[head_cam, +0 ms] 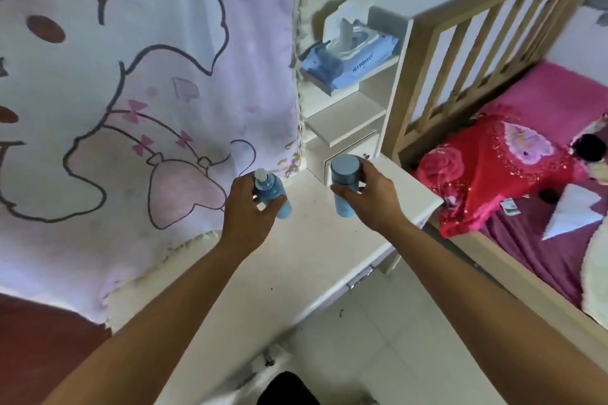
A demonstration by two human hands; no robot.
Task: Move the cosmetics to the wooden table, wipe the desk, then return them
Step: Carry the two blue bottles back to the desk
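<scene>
My left hand (250, 210) grips a light blue pump bottle (270, 194) with a white nozzle on top, held over the back of the white desk (296, 260). My right hand (368, 194) grips a blue bottle with a round blue cap (343, 174), held upright close to the small white drawer unit. Both bottles are near the desk top; I cannot tell whether their bases touch it. The wooden table is out of view.
A pink cartoon cloth (138, 102) hangs over the left of the desk. White shelves (348, 108) at the back hold a blue pack of wet wipes (348, 56). To the right stands a wooden bed (467, 52) with pink and red bedding (493, 171).
</scene>
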